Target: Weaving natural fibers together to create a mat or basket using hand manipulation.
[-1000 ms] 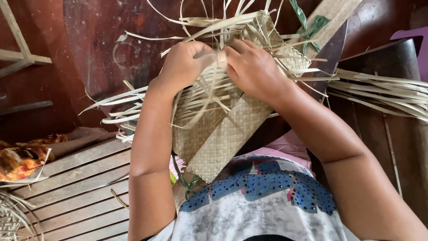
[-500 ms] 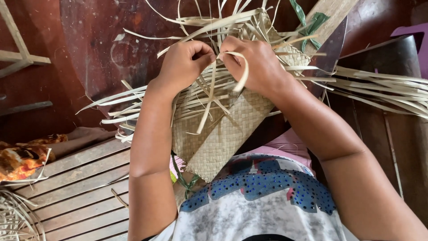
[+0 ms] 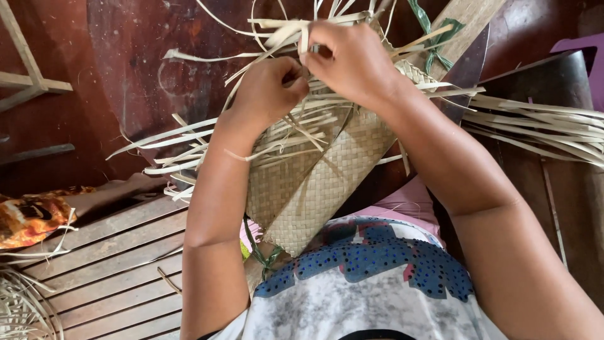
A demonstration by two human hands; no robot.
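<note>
A half-woven mat of pale straw strips (image 3: 318, 182) rests against my lap, its finished corner pointing down toward my shirt. Loose strips (image 3: 189, 148) fan out from its upper edge on both sides. My left hand (image 3: 270, 91) is curled at the top of the weave, pinching strips there. My right hand (image 3: 349, 60) sits just above and to the right of it, fingers closed on a pale strip (image 3: 303, 34) that sticks up between the two hands. The fingertips of both hands are hidden among the strips.
A bundle of long straw strips (image 3: 541, 126) lies on the right. A wooden plank (image 3: 469, 19) with green strips (image 3: 434, 44) slants behind the mat. Slatted wooden flooring (image 3: 107, 264) is at lower left, with an orange patterned cloth (image 3: 31, 217) and a wooden frame (image 3: 28, 79).
Both hands have moved up to the weave's top edge. The right hand's looped strip is now drawn upright between the hands.
</note>
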